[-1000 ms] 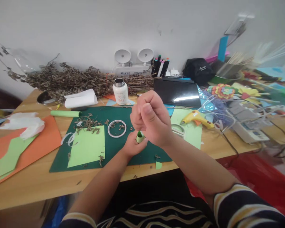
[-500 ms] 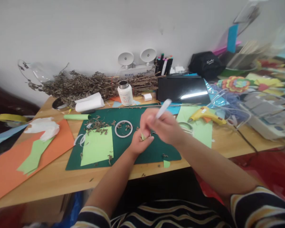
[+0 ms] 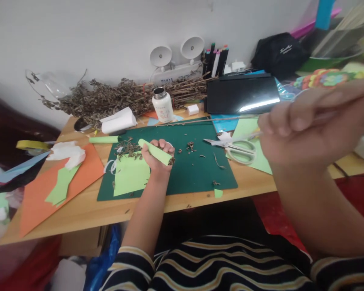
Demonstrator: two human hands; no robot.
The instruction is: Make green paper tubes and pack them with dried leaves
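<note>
My left hand [image 3: 158, 159] is wrapped around a rolled tube of light green paper [image 3: 156, 152], tilted down to the right. Dried brown plant bits show at the tube's lower end. My right hand [image 3: 309, 125], blurred, is raised close to the camera on the right with its fingers curled in; whatever they hold is hidden. Left of it, scissors with pale handles [image 3: 241, 151] lie at the edge of the green cutting mat [image 3: 197, 173]. A green paper sheet [image 3: 130, 178] rests on the mat beside my left hand, near crumbled dried leaves [image 3: 129, 146].
Along the wall lie bundled dried plants [image 3: 109, 99]. A white bottle [image 3: 163, 107] stands open in front of them. Behind the mat are a black glossy case [image 3: 242, 95] and markers [image 3: 216, 60]. Orange paper [image 3: 42, 194] and another green roll [image 3: 104, 139] lie left.
My hands have separated. The right moved up and right, and the white stick-like thing it held no longer shows in it. The left moved left, revealing the green tube.
</note>
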